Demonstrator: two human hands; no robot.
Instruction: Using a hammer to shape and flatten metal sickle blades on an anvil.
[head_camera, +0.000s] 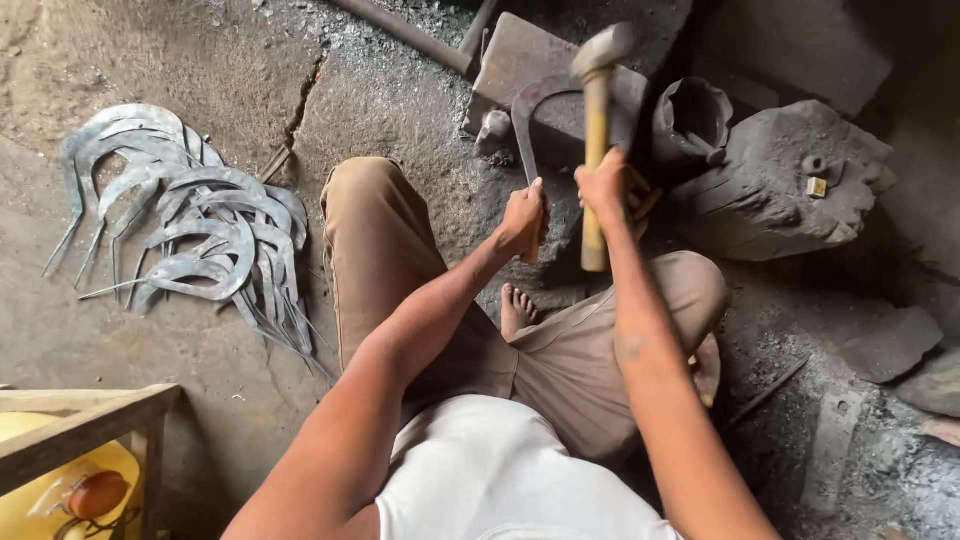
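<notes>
My left hand (523, 218) grips the tang end of a curved grey sickle blade (527, 118), whose arc lies on a flat iron anvil block (520, 62). My right hand (605, 188) is closed around the yellow wooden handle of a hammer (596, 130). The hammer's steel head is raised above the block, over the blade's curve. I sit on the ground with my knees apart, and a bare foot (516, 308) shows below my hands.
A pile of several finished curved blades (190, 225) lies on the dirt floor at left. A dark metal cup (690, 122) and a rough wooden stump (780, 180) stand right of the block. A wooden frame (85, 420) over a yellow container sits bottom left.
</notes>
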